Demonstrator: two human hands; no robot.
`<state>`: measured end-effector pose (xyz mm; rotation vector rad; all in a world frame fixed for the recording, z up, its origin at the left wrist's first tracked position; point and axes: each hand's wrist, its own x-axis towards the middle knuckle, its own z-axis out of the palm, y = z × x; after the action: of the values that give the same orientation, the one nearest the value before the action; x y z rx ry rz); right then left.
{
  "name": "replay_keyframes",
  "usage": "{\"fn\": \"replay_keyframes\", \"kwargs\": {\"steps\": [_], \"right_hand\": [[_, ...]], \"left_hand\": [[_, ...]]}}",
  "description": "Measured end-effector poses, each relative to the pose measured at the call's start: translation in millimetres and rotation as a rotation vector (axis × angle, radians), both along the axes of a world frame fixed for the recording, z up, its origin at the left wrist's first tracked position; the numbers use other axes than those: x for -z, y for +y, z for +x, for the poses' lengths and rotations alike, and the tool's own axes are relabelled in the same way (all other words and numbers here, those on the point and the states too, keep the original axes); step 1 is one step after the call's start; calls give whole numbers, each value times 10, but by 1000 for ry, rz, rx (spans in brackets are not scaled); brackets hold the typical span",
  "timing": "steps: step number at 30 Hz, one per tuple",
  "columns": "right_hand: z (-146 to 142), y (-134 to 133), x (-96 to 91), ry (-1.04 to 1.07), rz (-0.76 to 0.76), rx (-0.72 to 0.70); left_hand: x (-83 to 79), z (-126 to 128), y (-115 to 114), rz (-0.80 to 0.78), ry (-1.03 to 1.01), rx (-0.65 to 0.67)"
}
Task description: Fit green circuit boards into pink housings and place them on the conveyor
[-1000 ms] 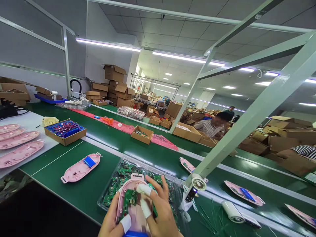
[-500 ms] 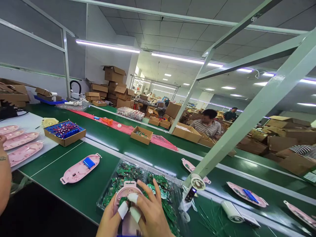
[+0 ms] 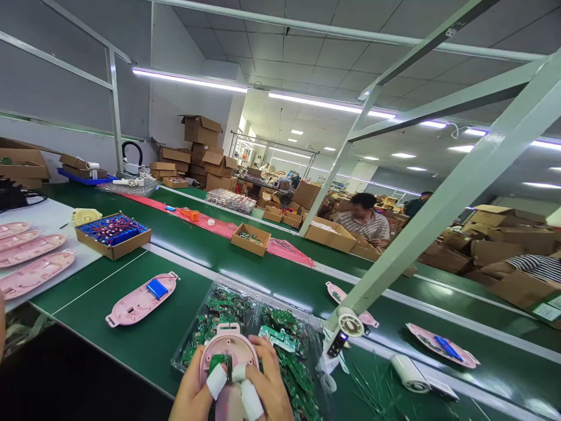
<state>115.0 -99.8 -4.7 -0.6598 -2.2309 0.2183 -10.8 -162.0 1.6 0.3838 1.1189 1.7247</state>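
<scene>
Both hands grip a pink plastic housing in front of me, its slotted end pointing away. My left hand wraps its left side, with the white-taped thumb pressing on a small green circuit board inside. My right hand closes round the right side, and its white-wrapped fingertips lie against the board's right edge. Behind and beside the hands is a clear plastic tray full of green circuit boards. The lower end of the housing is partly hidden by the hands and the frame edge.
Left on the green bench lies a pink housing with a blue battery pack. Beyond it stands a carton of blue batteries. A small white fan and a slanted metal post are at right. Co-workers sit across the line.
My right hand has shifted from over the board to the housing's right side, uncovering more of the board. Housings at right have moved slightly rightward. The arm at far left has mostly left view.
</scene>
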Motion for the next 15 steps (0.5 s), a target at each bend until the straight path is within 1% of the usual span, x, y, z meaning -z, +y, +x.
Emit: {"fn": "replay_keyframes", "kwargs": {"steps": [1, 3, 6, 7, 9, 11, 12, 15], "right_hand": [[11, 9, 7, -12, -8, 0], [72, 53, -13, -53, 21, -8], [240, 159, -127, -86, 77, -68], [299, 194, -172, -69, 87, -114], [389, 247, -246, -66, 124, -266], [421, 267, -274, -90, 167, -404], [417, 265, -270, -107, 159, -440], [362, 214, -216, -116, -16, -448]], "left_hand": [[11, -11, 7, -13, -2, 9], [15, -45, 33, -14, -9, 11], [-12, -114, 86, 4, -102, 23], [-18, -136, 101, 6, -143, 24], [-12, -168, 123, 6, -216, 35], [17, -174, 131, 4, -257, 79], [36, -167, 131, 6, -259, 110], [98, -124, 123, 32, -199, 182]]}}
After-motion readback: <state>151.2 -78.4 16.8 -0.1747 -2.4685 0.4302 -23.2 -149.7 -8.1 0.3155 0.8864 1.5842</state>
